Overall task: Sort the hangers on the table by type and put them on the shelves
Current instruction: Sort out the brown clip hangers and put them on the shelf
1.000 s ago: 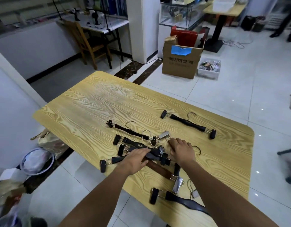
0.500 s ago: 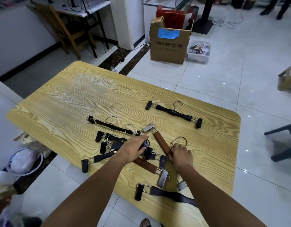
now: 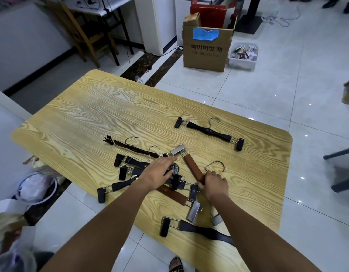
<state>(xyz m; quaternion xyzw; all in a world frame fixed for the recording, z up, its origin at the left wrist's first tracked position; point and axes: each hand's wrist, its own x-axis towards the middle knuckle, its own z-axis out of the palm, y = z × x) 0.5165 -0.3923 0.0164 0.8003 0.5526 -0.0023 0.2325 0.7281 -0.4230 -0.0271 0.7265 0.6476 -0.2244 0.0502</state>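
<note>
Head view is looking down on a wood-grain table [image 3: 87,114] where the sorting is only getting under way. All the hangers are lying on the tabletop, and no shelf is showing. The right hand [image 3: 214,183] is curling round the brown hanger [image 3: 192,166] at its middle, just beside the wire hook [image 3: 215,165]. The left hand [image 3: 159,173] is lying flat with straight fingers on the tangle of black hangers [image 3: 130,169], apparently pinning it down.

By my reading, the step in hand is pulling one brown hanger free of the heap. The next move is probably calling for a lift and a slide to the right with the left hand pressing down, since hooks and clip rods are crossing one another and could drag neighbours along.

The brown hanger is showing a smooth, straight, wooden-looking bar with a bright rectangular metal clip [image 3: 178,149] on thin rods at its far end. A second brown hanger [image 3: 174,195] is lying nearer, partly under the left forearm, with its own metal clip pointing toward the near edge. The black ones are looking matte, with waisted bars and blocky black clips. A lone black hanger [image 3: 209,132] is sitting well apart at the far right, and a near black hanger [image 3: 199,230] is lying along the near edge.
</note>
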